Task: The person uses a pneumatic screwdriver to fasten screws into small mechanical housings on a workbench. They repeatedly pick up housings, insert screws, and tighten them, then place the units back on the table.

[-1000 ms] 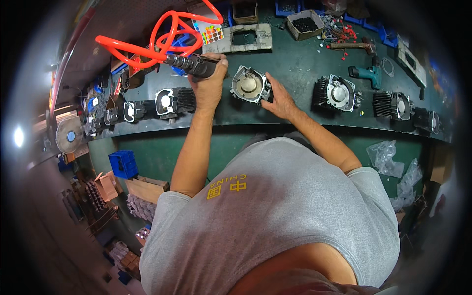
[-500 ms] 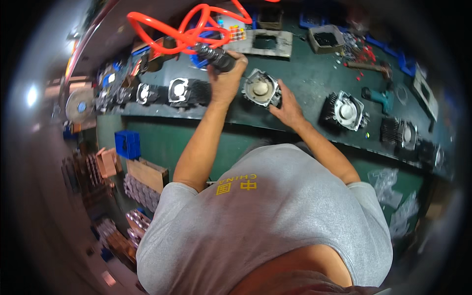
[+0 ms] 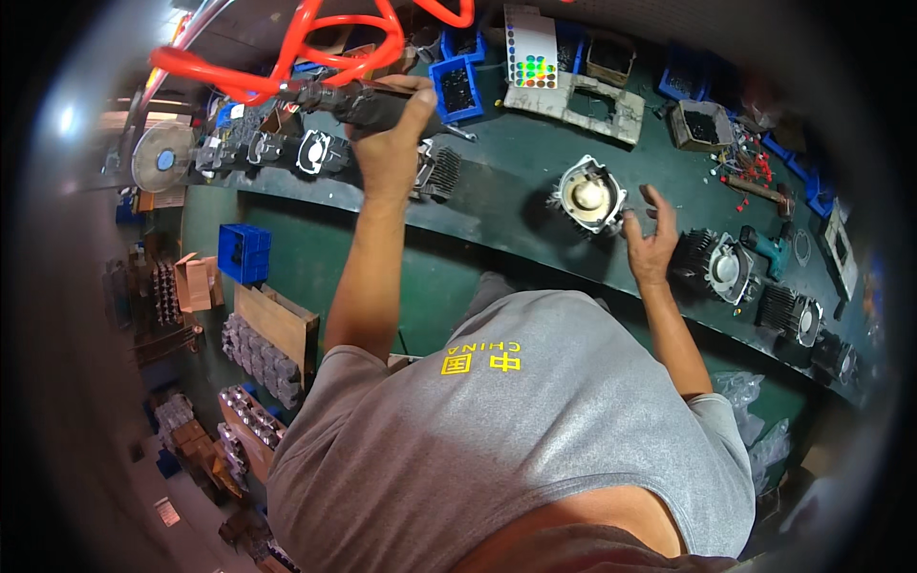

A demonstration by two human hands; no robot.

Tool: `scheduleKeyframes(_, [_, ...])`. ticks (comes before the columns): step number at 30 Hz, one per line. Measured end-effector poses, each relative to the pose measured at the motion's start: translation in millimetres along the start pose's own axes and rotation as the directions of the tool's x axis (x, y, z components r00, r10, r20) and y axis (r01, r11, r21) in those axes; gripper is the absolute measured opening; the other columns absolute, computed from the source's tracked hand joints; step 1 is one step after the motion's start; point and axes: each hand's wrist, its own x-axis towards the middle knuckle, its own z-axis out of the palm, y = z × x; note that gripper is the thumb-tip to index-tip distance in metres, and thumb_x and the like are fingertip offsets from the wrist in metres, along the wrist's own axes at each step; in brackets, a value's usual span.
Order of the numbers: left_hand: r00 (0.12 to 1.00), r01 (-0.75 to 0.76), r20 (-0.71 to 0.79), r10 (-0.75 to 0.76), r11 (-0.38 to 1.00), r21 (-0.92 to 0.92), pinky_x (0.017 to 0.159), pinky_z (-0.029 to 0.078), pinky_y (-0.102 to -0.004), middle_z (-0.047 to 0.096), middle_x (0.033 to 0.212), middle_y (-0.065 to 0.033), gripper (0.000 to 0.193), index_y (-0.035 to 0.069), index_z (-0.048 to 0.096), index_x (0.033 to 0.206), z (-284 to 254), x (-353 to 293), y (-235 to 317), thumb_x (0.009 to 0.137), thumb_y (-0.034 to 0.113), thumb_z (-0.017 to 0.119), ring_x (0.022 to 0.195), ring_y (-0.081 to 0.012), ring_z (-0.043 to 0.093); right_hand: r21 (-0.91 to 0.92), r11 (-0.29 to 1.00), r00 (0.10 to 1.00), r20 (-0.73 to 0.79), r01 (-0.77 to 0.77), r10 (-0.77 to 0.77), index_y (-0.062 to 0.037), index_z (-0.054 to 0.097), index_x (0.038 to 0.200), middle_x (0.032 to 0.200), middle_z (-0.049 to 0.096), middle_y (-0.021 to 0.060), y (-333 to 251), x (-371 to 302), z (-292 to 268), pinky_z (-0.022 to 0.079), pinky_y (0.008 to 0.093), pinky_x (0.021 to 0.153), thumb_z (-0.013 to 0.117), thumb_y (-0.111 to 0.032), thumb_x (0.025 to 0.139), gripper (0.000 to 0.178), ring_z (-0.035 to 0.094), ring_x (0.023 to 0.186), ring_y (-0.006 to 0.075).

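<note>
My left hand (image 3: 390, 153) is closed around a dark air-powered hand tool (image 3: 355, 103), held above the bench at its left part. A red coiled air hose (image 3: 355, 69) loops about the tool's far end. In the middle of the bench a finned metal engine housing (image 3: 589, 196) stands with its open side up, a round pale part inside. My right hand (image 3: 653, 241) is just right of it, fingers apart and holding nothing. Whether the thumb still touches the housing's rim is hard to tell. Another finned housing (image 3: 439, 172) sits just right of my left wrist.
Several similar housings line the bench's near edge, such as one (image 3: 723, 267) at right. Beside it lies a teal power drill (image 3: 767, 246), with a hammer (image 3: 755, 191) beyond. A blue bin of small dark parts (image 3: 457, 90) and a pale plate with a cutout (image 3: 540, 104) are farther back.
My right hand has let go of the housing and opened. The left hand has moved left with the air tool, which now points more sideways. The whole view has turned left.
</note>
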Motion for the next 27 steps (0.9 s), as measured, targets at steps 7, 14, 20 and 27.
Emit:
scheduleKeyframes(7, [1.0, -0.004, -0.021, 0.003, 0.999, -0.041, 0.078, 0.05, -0.0253, 0.068, 0.092, 0.0002, 0.014, 0.002, 0.071, 0.097, -128.3, 47.7, -55.9, 0.085, 0.003, 0.077, 0.083, -0.0082, 0.06, 0.341, 0.926, 0.98, 0.166, -0.161, 0.109, -0.0026, 0.059, 0.135, 0.121, 0.067, 0.0147, -118.8, 12.5, 155.5, 0.053, 0.0326, 0.09, 0.077, -0.008, 0.084, 0.055, 0.066, 0.107, 0.0226])
scheduleKeyframes(14, [0.998, 0.04, -0.037, -0.048, 0.984, -0.176, 0.08, 0.049, -0.0249, 0.067, 0.093, -0.0005, 0.014, 0.002, 0.07, 0.098, -172.7, 73.2, -92.5, 0.087, 0.006, 0.077, 0.084, -0.009, 0.06, 0.061, 0.962, 0.911, 0.342, -0.266, 0.23, 0.0006, 0.026, 0.157, 0.153, 0.041, 0.0269, -121.0, 7.0, 339.1, 0.036, 0.0431, 0.116, 0.083, -0.028, 0.083, 0.098, 0.04, 0.143, 0.0346])
scheduleKeyframes(20, [1.0, 0.0, 0.016, 0.003, 0.983, -0.182, 0.079, 0.049, -0.0271, 0.067, 0.091, -0.0013, 0.013, 0.0, 0.07, 0.098, -182.1, 78.5, -110.2, 0.087, 0.006, 0.076, 0.084, -0.0097, 0.06, 0.079, 0.988, 0.94, 0.325, -0.131, 0.099, 0.0058, 0.02, 0.157, 0.153, 0.039, 0.0288, -113.6, 2.3, 374.7, 0.031, 0.0418, 0.118, 0.082, -0.029, 0.085, 0.101, 0.04, 0.143, 0.0359])
scheduleKeyframes(27, [0.996, 0.07, 0.062, -0.061, 0.985, -0.16, 0.079, 0.048, -0.0263, 0.068, 0.09, 0.0008, 0.013, 0.001, 0.07, 0.097, -182.9, 75.2, -102.2, 0.087, 0.005, 0.077, 0.082, -0.0083, 0.061, 0.362, 0.918, 0.939, 0.342, -0.16, 0.029, 0.0054, 0.016, 0.158, 0.149, 0.043, 0.0281, -103.3, -3.6, 379.0, 0.035, 0.0407, 0.115, 0.074, -0.017, 0.091, 0.091, 0.044, 0.139, 0.0342])
